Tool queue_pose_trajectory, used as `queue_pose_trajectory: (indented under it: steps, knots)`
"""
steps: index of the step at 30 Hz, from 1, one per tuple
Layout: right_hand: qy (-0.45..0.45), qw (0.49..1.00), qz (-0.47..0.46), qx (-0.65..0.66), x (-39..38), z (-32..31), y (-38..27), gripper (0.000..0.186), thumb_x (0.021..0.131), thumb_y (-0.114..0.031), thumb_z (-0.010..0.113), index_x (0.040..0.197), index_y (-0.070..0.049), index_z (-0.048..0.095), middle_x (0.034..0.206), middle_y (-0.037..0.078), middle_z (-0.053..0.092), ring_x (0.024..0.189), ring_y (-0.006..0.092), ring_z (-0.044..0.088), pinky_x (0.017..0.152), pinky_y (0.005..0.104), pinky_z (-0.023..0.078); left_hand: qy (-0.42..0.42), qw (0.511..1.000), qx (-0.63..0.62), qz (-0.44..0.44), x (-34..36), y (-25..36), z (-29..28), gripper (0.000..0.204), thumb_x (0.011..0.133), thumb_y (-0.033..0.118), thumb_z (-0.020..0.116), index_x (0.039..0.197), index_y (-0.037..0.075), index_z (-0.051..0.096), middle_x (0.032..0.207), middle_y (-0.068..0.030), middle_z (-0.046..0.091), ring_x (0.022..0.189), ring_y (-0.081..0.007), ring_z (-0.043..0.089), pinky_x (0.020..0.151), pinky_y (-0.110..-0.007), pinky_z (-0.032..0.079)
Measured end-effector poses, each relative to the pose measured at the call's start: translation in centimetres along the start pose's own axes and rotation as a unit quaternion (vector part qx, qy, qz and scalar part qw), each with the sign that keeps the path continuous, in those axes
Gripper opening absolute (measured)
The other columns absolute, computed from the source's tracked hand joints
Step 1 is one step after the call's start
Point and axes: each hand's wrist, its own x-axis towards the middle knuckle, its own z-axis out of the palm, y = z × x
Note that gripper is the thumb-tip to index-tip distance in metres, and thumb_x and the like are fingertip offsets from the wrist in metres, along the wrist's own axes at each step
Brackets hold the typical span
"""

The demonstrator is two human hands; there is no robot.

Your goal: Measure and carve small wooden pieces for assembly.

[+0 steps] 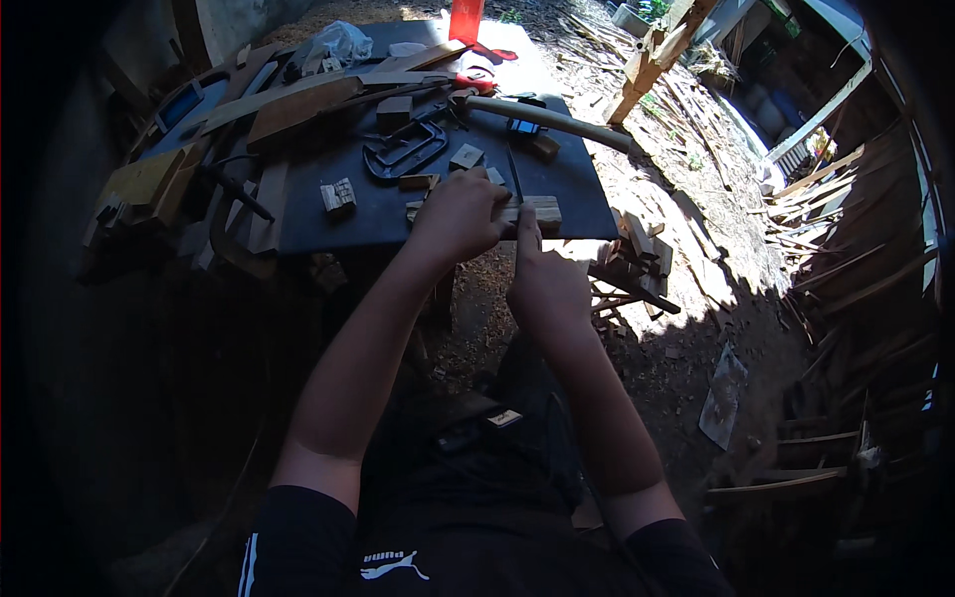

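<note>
A short wooden piece (544, 213) lies across the near edge of the dark table (373, 224). My left hand (460, 217) is closed over its left part, pressing it against the tabletop. My right hand (550, 294) is at the near edge, its index finger stretched forward beside the wood and its other fingers curled. From there a thin dark blade (514, 177), seen edge-on, runs away over the wood; its handle is hidden in the right hand. Small wood blocks (466, 156) sit just beyond my left hand, and a grooved block (338, 196) lies to the left.
A C-clamp (406, 157) and a long-handled hammer (547, 119) lie farther back on the table. Planks (298, 111) are piled at the left, with a red container (466, 20) at the far edge. Wood offcuts (647, 249) lie below the right corner, near a wooden post (642, 75).
</note>
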Motion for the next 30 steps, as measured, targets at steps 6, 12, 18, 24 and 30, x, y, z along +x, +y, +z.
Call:
queue_pose_trajectory:
  steps: [6, 12, 18, 24, 30]
  knots:
    - [-0.02, 1.0, 0.011, 0.006, -6.5, 0.2, -0.3, 0.092, 0.083, -0.007, 0.061, 0.165, -0.009, 0.019, 0.061, 0.012, 0.064, 0.051, 0.0301, 0.065, 0.05, 0.0453, 0.052, 0.02, 1.0, 0.014, 0.005, -0.6, 0.3, 0.7, 0.034, 0.083, 0.023, 0.076, 0.114, 0.009, 0.077, 0.105, -0.0164, 0.067, 0.106, -0.0363, 0.066, 0.096, -0.045, 0.052]
    - [0.083, 0.997, -0.01, 0.0, -1.2, 2.6, 0.4, 0.095, 0.082, -0.006, 0.06, 0.166, -0.012, 0.015, 0.057, 0.011, 0.06, 0.048, 0.0286, 0.063, 0.047, 0.0446, 0.05, -0.004, 0.999, 0.045, 0.017, -0.3, 0.3, 0.1, 0.037, 0.081, 0.022, 0.076, 0.116, 0.008, 0.076, 0.104, -0.0177, 0.067, 0.105, -0.0367, 0.066, 0.095, -0.045, 0.052]
    - [-0.038, 0.997, 0.04, 0.047, -6.7, 1.5, 0.2, 0.094, 0.084, -0.005, 0.059, 0.166, -0.012, 0.013, 0.059, 0.015, 0.061, 0.052, 0.0309, 0.065, 0.05, 0.047, 0.049, 0.027, 0.999, 0.011, 0.016, -0.3, 0.0, 0.8, 0.035, 0.08, 0.024, 0.077, 0.112, 0.008, 0.078, 0.103, -0.0174, 0.068, 0.105, -0.0356, 0.066, 0.094, -0.045, 0.052]
    - [0.057, 0.998, 0.012, 0.014, -1.0, 1.7, -0.2, 0.089, 0.087, -0.007, 0.057, 0.165, -0.011, 0.015, 0.063, 0.016, 0.065, 0.057, 0.0334, 0.068, 0.052, 0.049, 0.052, 0.031, 0.998, 0.041, 0.02, -0.2, 0.1, 0.3, 0.034, 0.08, 0.023, 0.079, 0.11, 0.008, 0.078, 0.103, -0.0173, 0.069, 0.104, -0.0357, 0.067, 0.096, -0.044, 0.052]
    - [0.018, 0.998, 0.021, 0.052, -5.6, 3.4, 0.5, 0.093, 0.086, -0.005, 0.057, 0.166, -0.011, 0.01, 0.062, 0.015, 0.063, 0.051, 0.0329, 0.065, 0.049, 0.0485, 0.049, 0.008, 1.0, 0.014, 0.02, -0.2, -0.1, 0.7, 0.038, 0.08, 0.025, 0.079, 0.112, 0.006, 0.077, 0.106, -0.0185, 0.069, 0.107, -0.0362, 0.067, 0.097, -0.045, 0.052]
